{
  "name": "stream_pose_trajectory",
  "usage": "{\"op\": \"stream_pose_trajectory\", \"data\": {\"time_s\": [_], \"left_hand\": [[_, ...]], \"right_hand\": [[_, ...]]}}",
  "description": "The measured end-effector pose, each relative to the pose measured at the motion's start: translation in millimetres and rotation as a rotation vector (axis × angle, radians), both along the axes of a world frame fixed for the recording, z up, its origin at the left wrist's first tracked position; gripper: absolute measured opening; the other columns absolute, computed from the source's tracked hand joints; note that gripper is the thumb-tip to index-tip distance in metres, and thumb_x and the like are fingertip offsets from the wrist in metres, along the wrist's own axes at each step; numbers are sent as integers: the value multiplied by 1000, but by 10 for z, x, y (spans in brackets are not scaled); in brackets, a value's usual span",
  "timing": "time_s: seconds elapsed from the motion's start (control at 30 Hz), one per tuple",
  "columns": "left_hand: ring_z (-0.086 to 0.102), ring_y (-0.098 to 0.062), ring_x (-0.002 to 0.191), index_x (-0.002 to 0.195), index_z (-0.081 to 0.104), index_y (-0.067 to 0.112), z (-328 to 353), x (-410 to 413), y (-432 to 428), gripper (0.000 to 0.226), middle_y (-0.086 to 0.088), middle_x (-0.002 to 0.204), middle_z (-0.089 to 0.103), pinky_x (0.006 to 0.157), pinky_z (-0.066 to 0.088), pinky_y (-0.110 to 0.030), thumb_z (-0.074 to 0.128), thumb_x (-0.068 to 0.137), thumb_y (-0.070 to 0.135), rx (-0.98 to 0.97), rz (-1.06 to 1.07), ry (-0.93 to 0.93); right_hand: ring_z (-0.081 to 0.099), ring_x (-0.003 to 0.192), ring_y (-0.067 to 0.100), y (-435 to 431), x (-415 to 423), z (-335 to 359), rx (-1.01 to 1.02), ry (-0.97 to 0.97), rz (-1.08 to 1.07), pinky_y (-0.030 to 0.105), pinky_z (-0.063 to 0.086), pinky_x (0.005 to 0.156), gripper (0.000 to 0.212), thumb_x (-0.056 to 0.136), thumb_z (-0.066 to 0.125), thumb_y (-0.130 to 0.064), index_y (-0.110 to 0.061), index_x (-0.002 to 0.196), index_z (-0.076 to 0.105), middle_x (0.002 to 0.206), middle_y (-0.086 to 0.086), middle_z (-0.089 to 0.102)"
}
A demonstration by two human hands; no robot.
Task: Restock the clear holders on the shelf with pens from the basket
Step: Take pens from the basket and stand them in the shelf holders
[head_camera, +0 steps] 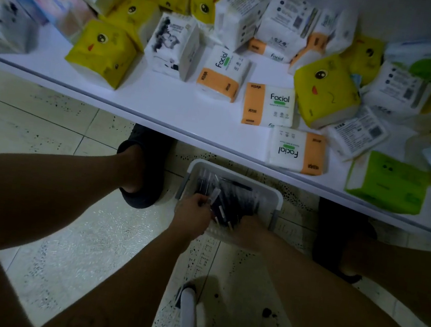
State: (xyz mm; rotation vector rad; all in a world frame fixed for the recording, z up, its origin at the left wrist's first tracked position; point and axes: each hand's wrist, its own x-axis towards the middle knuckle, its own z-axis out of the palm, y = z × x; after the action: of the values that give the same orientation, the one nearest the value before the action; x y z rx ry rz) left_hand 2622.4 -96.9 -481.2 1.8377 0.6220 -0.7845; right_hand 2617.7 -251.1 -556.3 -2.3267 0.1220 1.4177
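Two hands are reaching down into the basket [235,172], which is sitting on the tiled floor [83,228] just in front of the white shelf [161,106], between the person's feet. The left hand [193,211] is curling its fingers round a few of the dark pens [234,198] at the basket's near left side, and one pale-capped end is sticking up past the knuckles. The right hand [250,233] is lying at the near right edge with its fingertips buried among the pens; whether it is gripping any I cannot tell in the dim light. The pens are lying heaped inside the basket. Above, tissue packs [269,104] — yellow, white, orange and green — are crowding the shelf top. A dark slipper [145,164] is resting on the floor just left of the basket.
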Motion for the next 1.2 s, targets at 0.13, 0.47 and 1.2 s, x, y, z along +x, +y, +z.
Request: {"op": "stream_pose_trajectory", "data": {"time_s": [0.13,0.47,1.2], "left_hand": [[59,-18,85,105,61,15,31,29,-14,22,-5,94,65,70,44,-29,48,98,31,4,7,-35],[66,-24,84,96,63,7,352,-10,36,26,-12,91,68,77,56,-39,47,100,28,33,19,-129],[56,-16,72,95,67,13,2737,243,-802,6,-5,76,61,69,46,-27,62,91,12,-272,-236,-827]], "right_hand": [[44,65,14,-26,14,95,-45,-22,-119,25,40,73,11,92,58,-20,-13,83,62,74,2,52],[54,87,22,45,-187,626,129,-236,-514,26,45,67,23,80,68,-9,-16,92,49,90,5,54],[60,57,31,-753,-272,3251,453,-1117,-670,40,51,51,103,78,78,-7,-43,150,14,93,20,62]]}}
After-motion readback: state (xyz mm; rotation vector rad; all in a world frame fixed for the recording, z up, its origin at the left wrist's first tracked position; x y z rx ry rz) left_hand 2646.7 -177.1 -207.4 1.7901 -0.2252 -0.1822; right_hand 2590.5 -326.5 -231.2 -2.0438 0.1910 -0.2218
